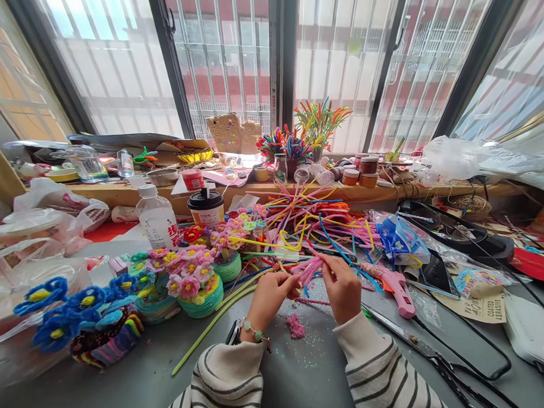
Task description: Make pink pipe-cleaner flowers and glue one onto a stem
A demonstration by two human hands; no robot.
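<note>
In the head view, my left hand and my right hand are raised close together above the grey table, thumbs and fingertips pinched. Between them is a small bundle of pink pipe cleaners; fingers of both hands close on it, and my fingers hide its ends. A fluffy pink clump lies on the tabletop just below, among scattered glitter. Behind my hands spreads a large heap of loose pipe cleaners, mostly pink, yellow, blue and red. A long yellow-green pipe cleaner curves to the left of my left wrist.
Pipe-cleaner flower pots and blue flowers crowd the left side, near a plastic bottle and a lidded cup. To the right lie a pink glue gun, its black cord and large scissors. Jars line the windowsill.
</note>
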